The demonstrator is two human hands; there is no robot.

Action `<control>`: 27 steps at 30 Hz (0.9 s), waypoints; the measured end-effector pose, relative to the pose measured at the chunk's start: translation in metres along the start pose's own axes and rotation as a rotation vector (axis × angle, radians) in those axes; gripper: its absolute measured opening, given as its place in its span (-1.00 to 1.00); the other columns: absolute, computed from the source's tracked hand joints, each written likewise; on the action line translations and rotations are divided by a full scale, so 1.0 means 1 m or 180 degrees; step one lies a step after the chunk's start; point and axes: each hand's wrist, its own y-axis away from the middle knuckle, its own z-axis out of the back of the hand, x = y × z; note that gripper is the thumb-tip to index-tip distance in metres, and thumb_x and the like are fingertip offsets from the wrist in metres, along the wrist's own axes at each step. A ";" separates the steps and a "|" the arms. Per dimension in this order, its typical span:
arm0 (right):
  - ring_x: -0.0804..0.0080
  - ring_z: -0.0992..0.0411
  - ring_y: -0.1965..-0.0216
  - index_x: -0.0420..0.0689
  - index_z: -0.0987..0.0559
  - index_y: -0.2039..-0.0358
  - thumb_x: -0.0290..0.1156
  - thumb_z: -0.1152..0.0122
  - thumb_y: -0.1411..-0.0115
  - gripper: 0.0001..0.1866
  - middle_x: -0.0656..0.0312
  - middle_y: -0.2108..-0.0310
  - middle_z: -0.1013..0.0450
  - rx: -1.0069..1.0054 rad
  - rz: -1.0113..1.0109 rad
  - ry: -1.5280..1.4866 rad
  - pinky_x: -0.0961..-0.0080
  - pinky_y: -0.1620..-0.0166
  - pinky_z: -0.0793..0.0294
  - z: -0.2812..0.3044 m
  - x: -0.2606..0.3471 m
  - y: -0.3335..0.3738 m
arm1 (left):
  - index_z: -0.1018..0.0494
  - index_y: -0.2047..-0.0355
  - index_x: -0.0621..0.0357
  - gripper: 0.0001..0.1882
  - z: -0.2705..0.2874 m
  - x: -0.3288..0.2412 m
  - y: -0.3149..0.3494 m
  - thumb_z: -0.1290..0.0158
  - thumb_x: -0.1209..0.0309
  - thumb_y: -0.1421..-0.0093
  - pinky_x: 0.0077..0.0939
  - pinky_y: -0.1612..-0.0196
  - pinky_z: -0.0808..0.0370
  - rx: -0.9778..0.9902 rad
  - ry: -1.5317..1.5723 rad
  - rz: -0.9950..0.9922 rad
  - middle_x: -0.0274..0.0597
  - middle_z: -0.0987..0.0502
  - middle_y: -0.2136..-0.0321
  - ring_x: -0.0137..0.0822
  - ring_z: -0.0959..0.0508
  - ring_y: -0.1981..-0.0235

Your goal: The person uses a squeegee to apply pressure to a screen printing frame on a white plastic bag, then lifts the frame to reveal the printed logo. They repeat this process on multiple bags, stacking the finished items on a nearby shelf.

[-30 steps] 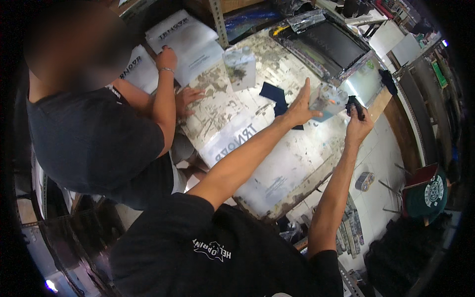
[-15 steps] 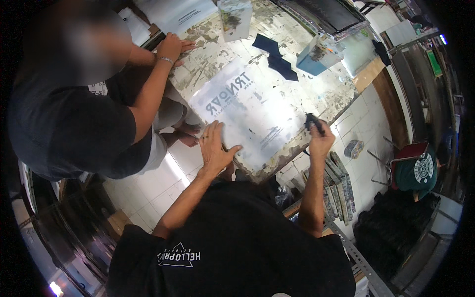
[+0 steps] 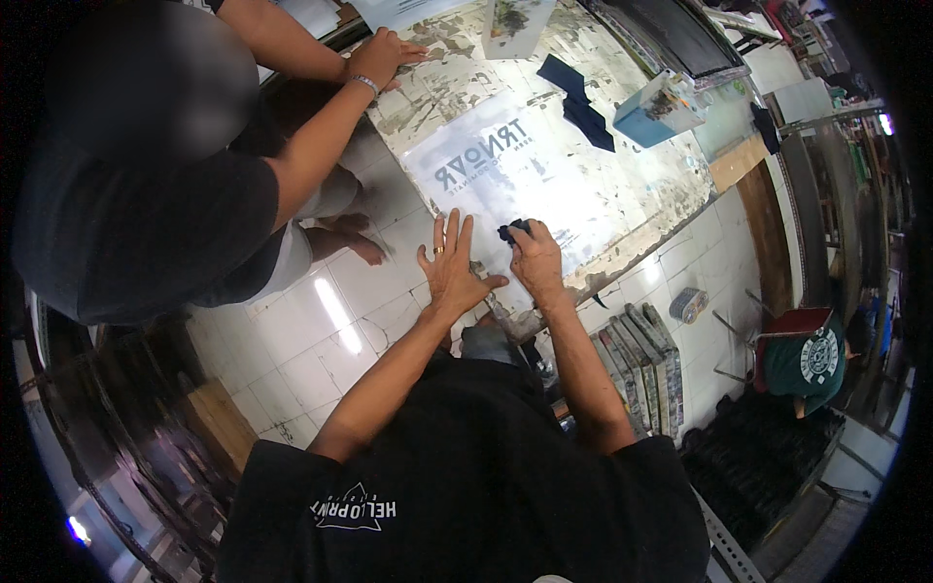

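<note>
A pale, thin sheet with mirrored dark lettering lies flat on the worn, paint-stained table. My right hand grips a crumpled dark cloth and presses it on the near part of the sheet. Close beside it, my left hand rests with fingers spread at the sheet's near left edge, holding nothing. Farther back on the table are flat dark cloth pieces.
A squarish container with blue liquid stands at the back right, a pale container at the back. On the left, a co-worker's hand touches the table edge. Several stained frames lean below the table's right side.
My right hand has brought the dark cloth leftward from the table's right edge onto the sheet. My left hand stays at the sheet's near left edge, and the view has shifted slightly.
</note>
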 end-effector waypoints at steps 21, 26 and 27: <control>-0.05 -0.48 0.23 -0.17 -0.67 0.30 -0.65 -0.21 0.10 -0.71 -0.03 0.35 -0.47 -0.0351 -0.0392 0.0165 0.13 0.15 -0.52 0.000 -0.021 -0.022 | -0.04 -0.42 0.04 0.30 0.006 0.001 -0.002 -0.48 -0.07 0.28 0.55 -0.24 -0.02 0.0075 0.0209 0.0011 -0.16 0.13 -0.49 -0.07 0.22 -0.50; -0.02 -0.49 0.24 -0.20 -0.67 0.30 -0.67 -0.21 0.10 -0.71 -0.03 0.33 -0.50 0.0133 0.0036 0.0015 0.18 0.17 -0.54 0.004 0.000 0.000 | -0.05 -0.42 0.04 0.30 0.007 0.003 -0.002 -0.47 -0.08 0.28 0.54 -0.24 -0.03 0.0093 0.0163 0.0042 -0.17 0.14 -0.48 -0.07 0.21 -0.50; -0.02 -0.49 0.24 -0.19 -0.67 0.30 -0.66 -0.22 0.10 -0.71 -0.03 0.33 -0.49 -0.0033 -0.0087 0.0100 0.18 0.18 -0.54 0.004 -0.005 -0.003 | -0.05 -0.42 0.04 0.29 0.008 0.002 -0.002 -0.46 -0.08 0.27 0.54 -0.24 -0.03 0.0107 0.0185 0.0047 -0.17 0.14 -0.48 -0.07 0.20 -0.50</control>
